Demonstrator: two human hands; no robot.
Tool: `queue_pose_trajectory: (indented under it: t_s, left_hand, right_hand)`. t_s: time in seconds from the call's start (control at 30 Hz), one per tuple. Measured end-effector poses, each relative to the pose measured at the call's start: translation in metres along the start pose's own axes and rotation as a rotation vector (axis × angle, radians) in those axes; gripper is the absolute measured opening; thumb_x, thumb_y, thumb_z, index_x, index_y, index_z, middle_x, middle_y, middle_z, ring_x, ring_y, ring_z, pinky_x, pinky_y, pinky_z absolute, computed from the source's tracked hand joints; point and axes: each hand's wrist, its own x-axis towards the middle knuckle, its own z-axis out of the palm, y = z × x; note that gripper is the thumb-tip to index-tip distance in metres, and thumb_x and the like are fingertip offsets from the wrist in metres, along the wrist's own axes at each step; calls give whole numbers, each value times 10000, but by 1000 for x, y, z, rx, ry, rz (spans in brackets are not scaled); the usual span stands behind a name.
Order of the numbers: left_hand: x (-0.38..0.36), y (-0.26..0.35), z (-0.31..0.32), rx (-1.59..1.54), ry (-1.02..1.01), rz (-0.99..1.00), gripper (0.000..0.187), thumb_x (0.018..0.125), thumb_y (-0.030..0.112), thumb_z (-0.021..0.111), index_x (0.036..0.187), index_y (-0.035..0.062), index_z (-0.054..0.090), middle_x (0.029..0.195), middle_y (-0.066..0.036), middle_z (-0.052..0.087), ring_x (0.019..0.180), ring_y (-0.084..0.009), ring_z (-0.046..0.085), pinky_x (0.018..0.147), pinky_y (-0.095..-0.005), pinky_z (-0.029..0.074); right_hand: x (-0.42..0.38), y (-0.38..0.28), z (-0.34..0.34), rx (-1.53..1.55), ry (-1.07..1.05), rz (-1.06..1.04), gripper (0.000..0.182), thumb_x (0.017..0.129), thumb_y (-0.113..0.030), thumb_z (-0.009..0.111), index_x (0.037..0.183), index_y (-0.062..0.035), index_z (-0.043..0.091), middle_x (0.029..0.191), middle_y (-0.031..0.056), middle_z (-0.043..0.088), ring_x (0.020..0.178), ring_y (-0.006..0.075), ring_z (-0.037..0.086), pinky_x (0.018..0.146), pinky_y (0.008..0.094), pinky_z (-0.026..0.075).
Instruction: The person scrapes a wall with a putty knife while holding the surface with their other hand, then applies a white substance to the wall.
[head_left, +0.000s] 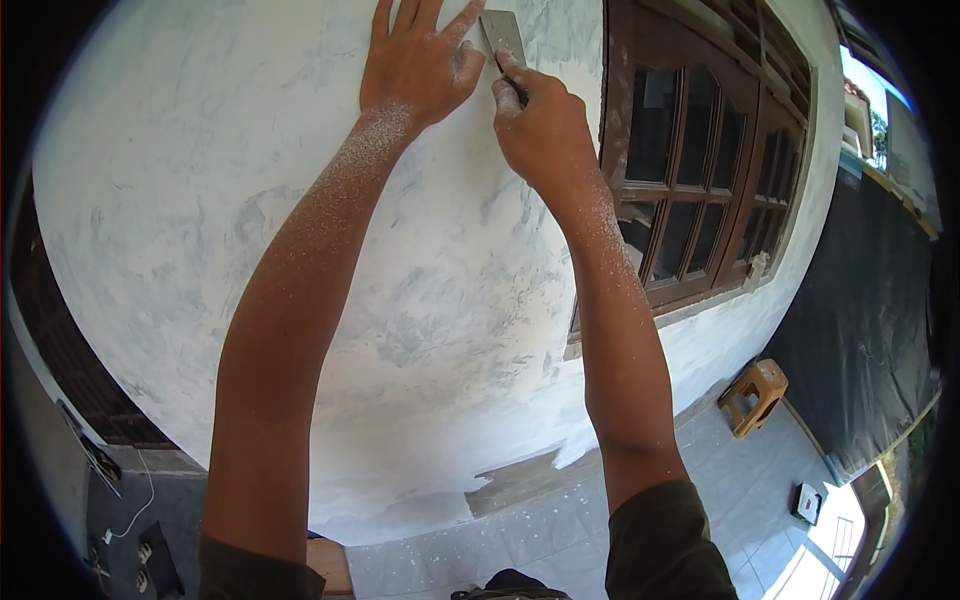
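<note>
My right hand [543,115] grips a putty knife [503,38] by its handle, its flat metal blade angled up against the wall. Beside it on the left, my left hand [422,68] lies on the white wall [440,290] with its fingers spread, the thumb and forefinger close to the blade. White dust coats both wrists and forearms. Grey smears and patches run across the wall surface. The handle is mostly hidden inside my right fist.
A brown wooden window [690,150] with glass panes sits just right of my right hand. Below are a tiled floor [560,545] with white flecks, a tan plastic stool [755,396], a small black-and-white container [806,503] and a white cable [140,495]. A dark sheet [850,310] hangs at right.
</note>
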Motion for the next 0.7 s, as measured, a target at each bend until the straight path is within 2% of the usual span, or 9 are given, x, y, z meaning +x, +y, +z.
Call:
queue_pose_trajectory:
  t_s: [0.07,0.1,0.13,0.2,0.33,0.4,0.57,0.63,0.7]
  left_hand:
    - [-1,0,-1,-2,-10,-3,597,926,263,598,1488,71,533,1611,-244,354,1541,-373,250,1276,-563,146]
    - [0,0,-2,3,-32,-11,603,928,266,598,1495,76,525,1616,-241,347,1545,-370,242,1279,-561,138]
    - [0,0,-4,4,-58,-20,609,929,270,598,1503,81,517,1621,-239,341,1549,-368,235,1281,-559,130]
    - [-1,0,-1,6,-29,-7,611,929,273,603,1502,82,516,1616,-242,345,1547,-370,239,1280,-561,136]
    - [-1,-1,-2,11,-13,9,616,929,283,612,1503,82,513,1606,-247,353,1541,-375,245,1275,-566,148]
    - [0,-2,-3,9,-27,-1,619,930,284,611,1506,84,508,1606,-247,353,1541,-376,246,1275,-565,148]
    - [-4,-2,-1,8,-10,18,626,930,278,609,1513,79,497,1606,-247,354,1539,-377,248,1277,-559,145]
    - [-2,-1,-1,11,-3,14,621,931,275,604,1509,74,501,1606,-248,352,1538,-376,251,1277,-558,147]
    - [-1,-2,-1,6,-9,6,616,933,274,598,1507,72,503,1607,-248,351,1539,-375,249,1277,-560,146]
  right_hand:
    - [18,-10,-6,156,-91,196,396,1024,-226,590,1391,-88,646,1100,251,742,868,354,763,829,424,600]
    - [17,-15,-9,168,-80,188,399,1025,-213,583,1399,-88,639,1106,248,742,875,355,763,803,422,606]
    - [12,-14,-9,170,-82,189,399,1025,-213,583,1399,-88,639,1106,248,742,875,355,763,803,422,606]
    - [1,-7,-8,26,-45,76,405,1026,-200,573,1409,-82,628,1047,235,754,683,296,741,671,375,609]
    - [5,-10,-5,6,3,21,400,1030,-208,570,1404,-82,632,1046,233,754,669,282,733,676,368,605]
    - [17,-17,-10,154,-110,206,392,1029,-220,580,1394,-91,645,1107,246,743,832,321,760,826,401,599]
    - [-6,-14,-12,70,-85,141,409,1031,-227,571,1413,-90,626,1072,235,750,719,296,745,758,388,612]
    - [-5,-15,-10,118,-56,122,412,971,-150,580,1354,-14,646,1095,288,725,1011,455,716,928,505,580]
    - [12,-17,-11,164,-70,146,407,978,-150,579,1357,-19,647,1106,290,722,1018,452,716,937,505,576]
